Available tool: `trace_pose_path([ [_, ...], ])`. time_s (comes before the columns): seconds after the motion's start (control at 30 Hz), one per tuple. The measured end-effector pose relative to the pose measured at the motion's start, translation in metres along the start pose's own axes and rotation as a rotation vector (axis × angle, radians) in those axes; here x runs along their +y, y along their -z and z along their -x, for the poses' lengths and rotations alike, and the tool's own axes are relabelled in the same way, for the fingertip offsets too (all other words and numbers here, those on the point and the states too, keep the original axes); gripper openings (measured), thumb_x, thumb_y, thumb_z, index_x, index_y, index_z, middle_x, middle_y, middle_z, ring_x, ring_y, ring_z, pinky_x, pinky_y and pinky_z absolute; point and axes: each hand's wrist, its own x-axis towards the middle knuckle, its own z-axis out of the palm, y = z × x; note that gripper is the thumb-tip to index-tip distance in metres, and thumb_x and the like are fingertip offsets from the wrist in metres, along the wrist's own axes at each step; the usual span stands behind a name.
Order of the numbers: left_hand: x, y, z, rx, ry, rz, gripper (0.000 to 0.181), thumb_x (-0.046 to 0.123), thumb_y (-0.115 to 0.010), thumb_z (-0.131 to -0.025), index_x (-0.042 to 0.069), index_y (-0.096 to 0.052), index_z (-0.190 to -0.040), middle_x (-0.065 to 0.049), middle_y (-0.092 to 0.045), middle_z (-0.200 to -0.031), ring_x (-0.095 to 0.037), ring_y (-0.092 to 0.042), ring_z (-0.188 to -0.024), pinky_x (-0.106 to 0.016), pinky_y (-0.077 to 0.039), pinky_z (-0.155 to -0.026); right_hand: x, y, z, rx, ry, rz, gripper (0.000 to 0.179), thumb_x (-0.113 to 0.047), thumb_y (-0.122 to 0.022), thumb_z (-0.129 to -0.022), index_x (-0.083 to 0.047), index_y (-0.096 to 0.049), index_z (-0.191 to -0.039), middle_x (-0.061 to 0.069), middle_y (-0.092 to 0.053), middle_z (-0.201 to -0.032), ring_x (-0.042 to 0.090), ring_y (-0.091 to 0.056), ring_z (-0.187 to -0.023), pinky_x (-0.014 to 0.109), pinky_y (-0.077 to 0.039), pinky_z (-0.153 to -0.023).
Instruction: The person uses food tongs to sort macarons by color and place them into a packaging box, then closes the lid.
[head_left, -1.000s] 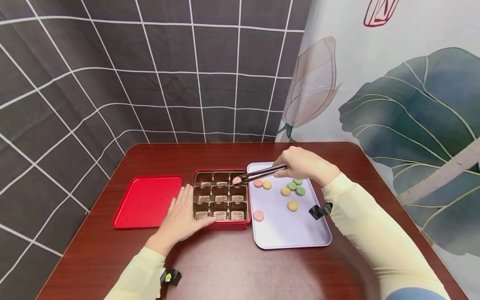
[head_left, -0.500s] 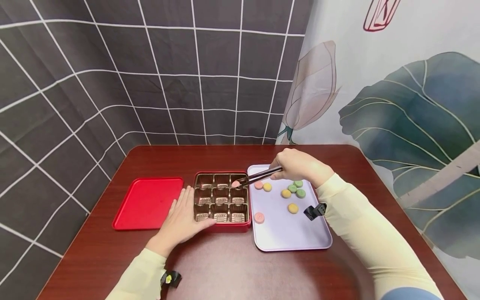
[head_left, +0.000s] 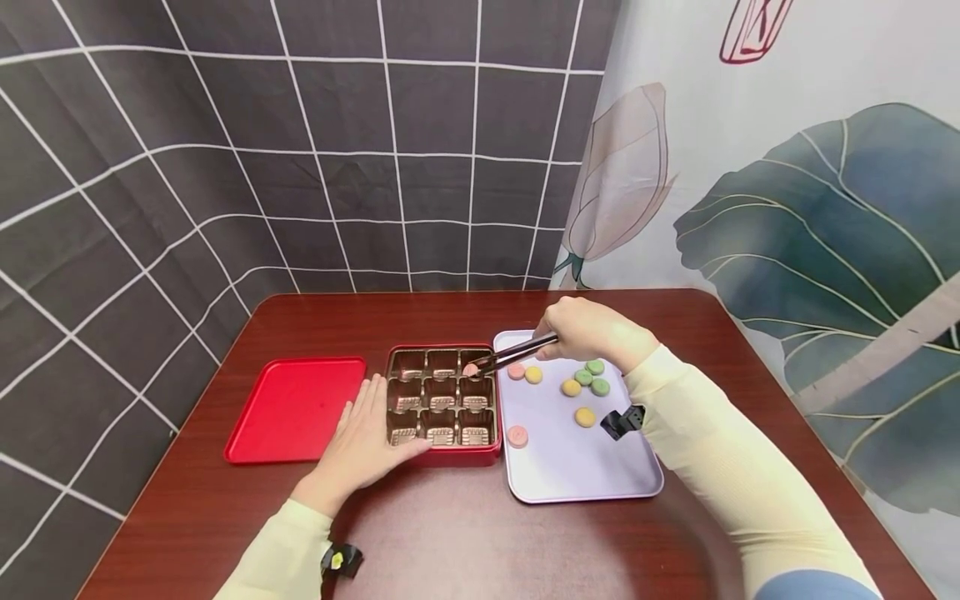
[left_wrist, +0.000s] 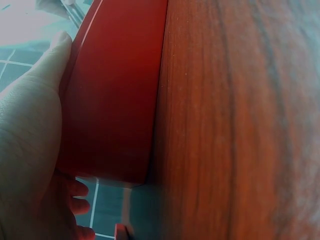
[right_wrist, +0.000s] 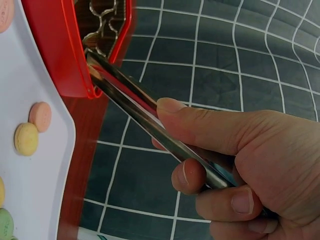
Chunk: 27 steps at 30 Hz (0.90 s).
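In the head view my right hand [head_left: 588, 329] grips metal tongs [head_left: 517, 352] whose tips reach into the back right compartment of a red box [head_left: 442, 455] with a gold-brown divided insert. A pink macaron [head_left: 470, 369] sits at the tong tips in that compartment. The right wrist view shows thumb and fingers curled round the tongs [right_wrist: 150, 122], with the tips inside the box wall. My left hand [head_left: 363, 442] rests along the box's left side, fingers straight and thumb spread along the front rim. Its thumb side lies against the red wall [left_wrist: 112, 95] in the left wrist view.
A pale lilac tray [head_left: 577, 475] stands right of the box. On it lie pink macarons [head_left: 517, 436], yellow macarons [head_left: 585, 417] and green macarons [head_left: 600, 387]. A red lid [head_left: 296, 408] lies left of the box on the brown table [head_left: 465, 533]. A dark tiled-pattern curtain [head_left: 337, 183] hangs behind.
My right hand has shifted slightly left and the tong tips have sunk a little lower with the pink macaron in the back right compartment. My left hand has stayed at the box.
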Motion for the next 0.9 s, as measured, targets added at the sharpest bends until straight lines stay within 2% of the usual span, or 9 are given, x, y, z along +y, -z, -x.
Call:
trace_pose_path([
  [0.53, 0.0017, -0.0002, 0.0017, 0.008, -0.003, -0.002, 0.12, 0.073, -0.064, -0.073, -0.002, -0.015, -0.152, -0.021, -0.016, -0.157, -0.036, -0.013, -0.145, -0.058, -0.016, -0.113, -0.0069, 0.0039, 0.0003, -0.01, -0.026, 0.004, 0.018, -0.026, -0.079, -0.08, -0.017, -0.077, -0.096, -0.008, -0.069, -0.083, 0.011, -0.059, -0.072, 0.033, -0.051, -0.07],
  [0.9, 0.0009, -0.0009, 0.0014, 0.01, -0.008, -0.001, 0.12, 0.074, -0.063, -0.073, -0.002, -0.014, -0.152, -0.021, -0.015, -0.157, -0.035, -0.012, -0.145, -0.058, -0.016, -0.113, -0.0018, 0.0016, 0.0037, -0.001, -0.031, -0.002, 0.02, -0.028, -0.079, -0.08, -0.018, -0.077, -0.097, -0.008, -0.069, -0.084, 0.011, -0.059, -0.073, 0.034, -0.051, -0.07],
])
